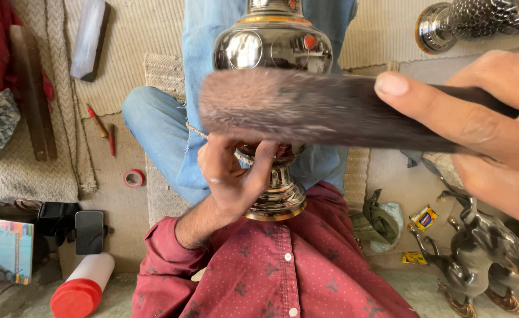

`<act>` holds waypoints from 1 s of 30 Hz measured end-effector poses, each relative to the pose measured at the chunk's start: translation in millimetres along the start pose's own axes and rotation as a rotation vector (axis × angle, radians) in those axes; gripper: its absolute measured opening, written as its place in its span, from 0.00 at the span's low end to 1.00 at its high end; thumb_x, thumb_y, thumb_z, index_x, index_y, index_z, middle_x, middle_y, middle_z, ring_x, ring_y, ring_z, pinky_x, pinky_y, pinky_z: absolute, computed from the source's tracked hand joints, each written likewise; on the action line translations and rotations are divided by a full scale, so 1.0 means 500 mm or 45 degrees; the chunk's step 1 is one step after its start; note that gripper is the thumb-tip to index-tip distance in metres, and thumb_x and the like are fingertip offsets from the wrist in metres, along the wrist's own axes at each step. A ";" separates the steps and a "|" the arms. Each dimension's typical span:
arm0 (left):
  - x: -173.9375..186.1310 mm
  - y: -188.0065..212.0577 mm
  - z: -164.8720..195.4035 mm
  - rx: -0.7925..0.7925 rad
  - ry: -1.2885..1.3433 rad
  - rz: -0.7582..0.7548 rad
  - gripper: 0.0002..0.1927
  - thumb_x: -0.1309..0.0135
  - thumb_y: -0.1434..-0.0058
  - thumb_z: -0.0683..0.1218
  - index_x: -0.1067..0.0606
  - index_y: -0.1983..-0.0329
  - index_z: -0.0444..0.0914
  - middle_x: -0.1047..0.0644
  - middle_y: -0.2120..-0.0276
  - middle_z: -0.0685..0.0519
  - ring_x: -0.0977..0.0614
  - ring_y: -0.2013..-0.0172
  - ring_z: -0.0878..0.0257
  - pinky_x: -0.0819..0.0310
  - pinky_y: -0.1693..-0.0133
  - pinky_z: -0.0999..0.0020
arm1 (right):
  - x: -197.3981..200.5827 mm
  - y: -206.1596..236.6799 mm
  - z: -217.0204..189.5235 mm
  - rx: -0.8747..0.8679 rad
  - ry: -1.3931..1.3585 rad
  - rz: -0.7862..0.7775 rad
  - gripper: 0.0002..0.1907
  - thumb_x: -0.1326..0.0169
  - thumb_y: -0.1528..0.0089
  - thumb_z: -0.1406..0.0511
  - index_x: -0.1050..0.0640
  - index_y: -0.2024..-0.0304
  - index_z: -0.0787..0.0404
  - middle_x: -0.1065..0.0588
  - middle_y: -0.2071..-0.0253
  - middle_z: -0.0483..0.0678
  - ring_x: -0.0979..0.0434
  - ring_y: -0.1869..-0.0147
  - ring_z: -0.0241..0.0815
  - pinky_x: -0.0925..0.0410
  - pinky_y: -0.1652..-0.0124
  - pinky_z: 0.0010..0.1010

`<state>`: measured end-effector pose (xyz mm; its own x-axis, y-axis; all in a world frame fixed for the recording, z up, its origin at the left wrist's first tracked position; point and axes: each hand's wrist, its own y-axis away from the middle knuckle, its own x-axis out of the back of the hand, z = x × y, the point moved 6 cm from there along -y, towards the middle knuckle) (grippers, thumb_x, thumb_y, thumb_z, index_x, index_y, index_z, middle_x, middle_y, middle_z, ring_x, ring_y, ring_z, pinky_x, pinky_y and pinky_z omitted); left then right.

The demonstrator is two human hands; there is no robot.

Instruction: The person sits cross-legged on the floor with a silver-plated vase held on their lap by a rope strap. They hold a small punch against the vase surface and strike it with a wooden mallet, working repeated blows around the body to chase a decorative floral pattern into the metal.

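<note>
A seated person in a dark red dotted shirt (277, 271) and blue jeans (177, 123) grips a polished silver vase (273, 50) by its narrow stem, the left hand (233, 176) wrapped around it just above the flared, gold-rimmed foot (280, 203). The vase lies across the lap, its round belly pointing away from the body and its foot against the shirt. The right hand (495, 123), close to the camera, grasps the dark handle of a wide brush (306, 109) with the thumb pressed along the top; the soft greyish bristles sit across the vase's belly, blurred. On the woven mat (130, 29) to the left lie 2 red-handled tools (103, 129), a roll of red tape (133, 178), a dark phone (89, 232) and a white bottle with a red cap (83, 285). At lower right stands a silver animal figure (483, 253); a 2nd, textured silver vessel (471, 20) lies at upper right. A green cloth (377, 221) sits beside the person's hip.
</note>
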<state>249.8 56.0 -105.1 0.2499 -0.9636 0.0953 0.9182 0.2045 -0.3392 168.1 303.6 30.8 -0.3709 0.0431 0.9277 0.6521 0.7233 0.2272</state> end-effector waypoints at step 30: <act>-0.021 -0.220 -0.001 -0.269 0.132 -0.948 0.25 0.40 0.33 0.39 0.29 0.32 0.40 0.18 0.47 0.51 0.16 0.56 0.53 0.21 0.54 0.60 | -0.075 0.039 0.115 -0.411 -0.261 0.375 0.25 0.36 0.36 0.74 0.32 0.41 0.63 0.26 0.59 0.55 0.23 0.61 0.40 0.31 0.62 0.27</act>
<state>146.0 43.5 -69.4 -0.4489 -0.8474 0.2836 0.7520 -0.5297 -0.3923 156.8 355.6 -16.6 -0.2416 0.3725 0.8960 0.9089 0.4104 0.0744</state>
